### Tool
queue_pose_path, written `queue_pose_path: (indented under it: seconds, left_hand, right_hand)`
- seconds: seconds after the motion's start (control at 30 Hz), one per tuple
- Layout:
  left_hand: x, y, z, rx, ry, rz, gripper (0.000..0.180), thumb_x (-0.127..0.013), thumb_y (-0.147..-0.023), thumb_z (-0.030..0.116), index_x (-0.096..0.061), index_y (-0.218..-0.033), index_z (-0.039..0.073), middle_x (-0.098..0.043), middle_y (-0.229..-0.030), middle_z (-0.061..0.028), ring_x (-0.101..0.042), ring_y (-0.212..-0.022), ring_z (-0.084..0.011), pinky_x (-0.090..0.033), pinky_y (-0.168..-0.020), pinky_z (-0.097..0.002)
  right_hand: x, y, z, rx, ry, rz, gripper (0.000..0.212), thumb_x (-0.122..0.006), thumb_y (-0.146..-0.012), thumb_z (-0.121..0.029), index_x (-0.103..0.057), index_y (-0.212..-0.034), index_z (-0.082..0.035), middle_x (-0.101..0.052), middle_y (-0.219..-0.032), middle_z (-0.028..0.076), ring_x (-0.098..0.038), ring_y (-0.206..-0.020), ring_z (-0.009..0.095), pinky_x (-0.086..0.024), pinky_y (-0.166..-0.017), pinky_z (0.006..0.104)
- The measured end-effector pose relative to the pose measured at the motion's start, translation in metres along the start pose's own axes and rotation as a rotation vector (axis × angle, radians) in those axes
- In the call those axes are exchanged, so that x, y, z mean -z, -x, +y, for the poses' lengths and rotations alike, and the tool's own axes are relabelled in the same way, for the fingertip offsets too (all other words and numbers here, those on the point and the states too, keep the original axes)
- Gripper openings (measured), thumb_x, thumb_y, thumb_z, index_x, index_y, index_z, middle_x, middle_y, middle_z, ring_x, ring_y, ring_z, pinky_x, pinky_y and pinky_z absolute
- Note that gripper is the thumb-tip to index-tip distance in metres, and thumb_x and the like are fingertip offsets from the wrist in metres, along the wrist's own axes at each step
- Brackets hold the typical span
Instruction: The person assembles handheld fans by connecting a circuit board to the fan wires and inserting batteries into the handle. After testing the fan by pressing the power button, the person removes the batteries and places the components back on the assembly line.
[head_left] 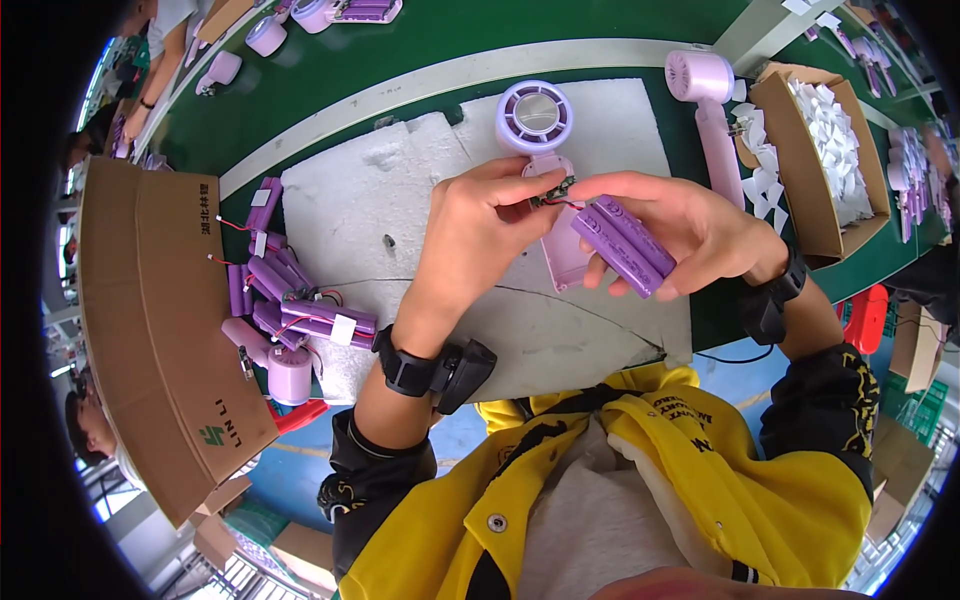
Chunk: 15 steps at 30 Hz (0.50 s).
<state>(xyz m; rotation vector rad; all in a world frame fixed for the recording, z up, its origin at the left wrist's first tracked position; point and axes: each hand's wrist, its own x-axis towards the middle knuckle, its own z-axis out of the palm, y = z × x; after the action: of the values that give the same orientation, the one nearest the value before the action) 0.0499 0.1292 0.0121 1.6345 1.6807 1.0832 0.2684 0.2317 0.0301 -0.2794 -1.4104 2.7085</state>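
A small green circuit board [553,192] is pinched between the fingertips of my left hand [470,230]. Short wires run from it toward a purple two-cell battery pack [625,246], which my right hand [705,235] grips between thumb and fingers, tilted. My right index finger reaches over to the board. Beneath both hands lies a pink handheld fan with its round lilac head [535,117] at the far end and its long handle shell [566,255] pointing toward me. The hands partly cover that handle, so its inside cannot be fully made out.
A white foam sheet [400,190] covers the green bench. On its left lie several purple battery packs [280,265] and a pink fan head [290,375], beside a tall cardboard box [150,300]. To the right are another pink fan [715,140] and a carton of white pieces [800,150].
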Motion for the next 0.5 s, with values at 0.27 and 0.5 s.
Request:
queue_pose_path:
  seconds: [0.27,0.5]
  left_hand:
    - [0.004,-0.001,0.004,-0.027,-0.063,-0.034,0.028,-0.074,-0.08,0.005,-0.074,-0.108,0.007,-0.07,-0.099,-0.0223,-0.072,-0.085,-0.0288,-0.057,-0.071,-0.0338]
    - [0.006,0.002,-0.001,-0.122,-0.097,-0.062,0.028,-0.071,-0.084,0.006,-0.072,-0.112,0.007,-0.068,-0.102,-0.025,-0.068,-0.096,-0.0385,-0.056,-0.078,-0.0378]
  right_hand:
    - [0.018,-0.002,-0.005,0.044,0.377,0.096,0.087,-0.086,-0.059,-0.008,-0.048,-0.137,-0.001,-0.056,-0.125,0.009,-0.056,-0.116,0.02,-0.045,-0.1,0.0352]
    - [0.004,-0.004,-0.003,0.003,0.675,0.137,0.079,-0.086,-0.06,-0.013,-0.054,-0.131,-0.004,-0.058,-0.122,0.005,-0.054,-0.116,0.017,-0.042,-0.097,0.0324]
